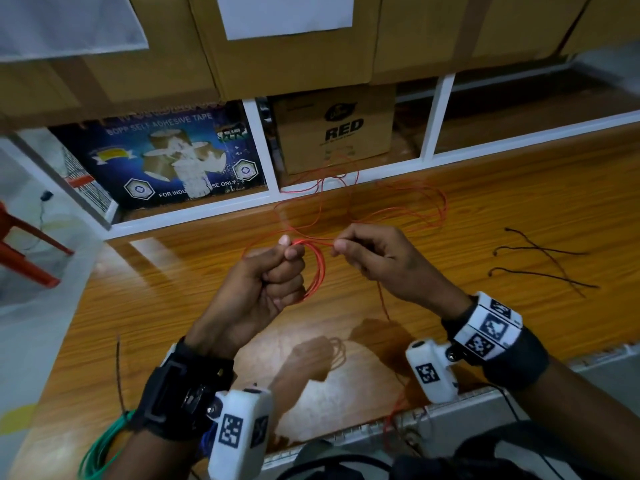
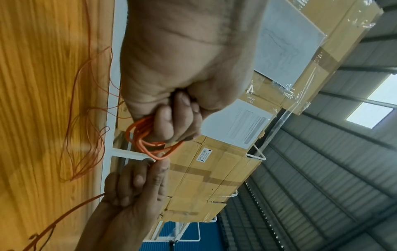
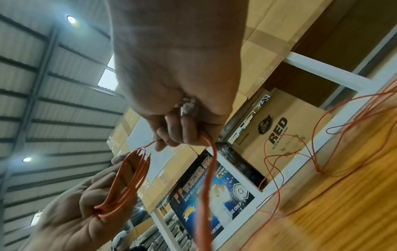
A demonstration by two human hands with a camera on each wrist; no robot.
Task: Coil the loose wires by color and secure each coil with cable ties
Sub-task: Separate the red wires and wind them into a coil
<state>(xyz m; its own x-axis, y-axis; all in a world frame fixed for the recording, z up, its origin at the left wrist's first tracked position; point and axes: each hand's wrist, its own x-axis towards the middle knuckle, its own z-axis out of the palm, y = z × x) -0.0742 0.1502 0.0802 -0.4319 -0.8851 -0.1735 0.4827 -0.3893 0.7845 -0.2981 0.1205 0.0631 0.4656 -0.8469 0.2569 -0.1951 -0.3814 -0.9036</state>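
Coiling a thin red insulated wire above a glossy orange wood-grain tabletop, centre of the head view

Left hand fisted around several finished loops, thumb clamping them on top; right hand just beside it, pinching the running strand between thumb and fingertips. Best done by feeding each new turn at the same loop size, under light, even tension, thumb lifting only briefly, and slack drawn free of snags. Wire slender, springy, bright orange-red; loose remainder sprawled in tangled curves at upper centre and right, one strand trailing off the near edge. Thin black cable ties lying at right, well apart. Green wire coil at lower left
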